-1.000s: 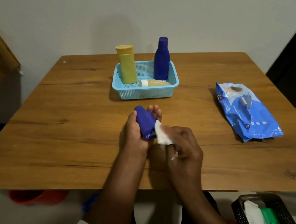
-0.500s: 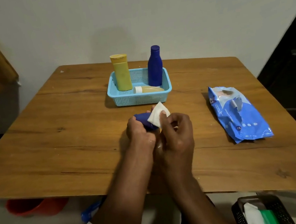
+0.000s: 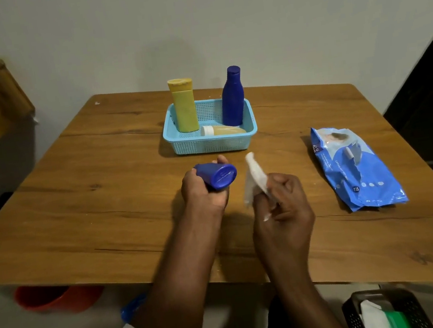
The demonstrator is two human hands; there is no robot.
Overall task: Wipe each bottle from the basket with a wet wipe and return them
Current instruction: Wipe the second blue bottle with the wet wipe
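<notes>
Here left hand [image 3: 203,190] grips blue bottle [image 3: 215,175]; right hand [image 3: 283,199] pinches wipe [image 3: 254,178].

Basket [image 3: 211,144] mid-table [image 3: 105,206], three bottles inside; wipe pack [image 3: 356,167] apparently right.

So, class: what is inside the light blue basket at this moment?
The basket holds three bottles: a yellow bottle and a dark blue bottle upright, and a small white-capped bottle lying flat. Its front wall hides the lying bottle's underside.

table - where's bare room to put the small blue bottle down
Bare wood lies left of the basket and left hand, and between basket and wipes pack. Crowded: inside the basket, where three bottles leave only a middle gap.
</notes>
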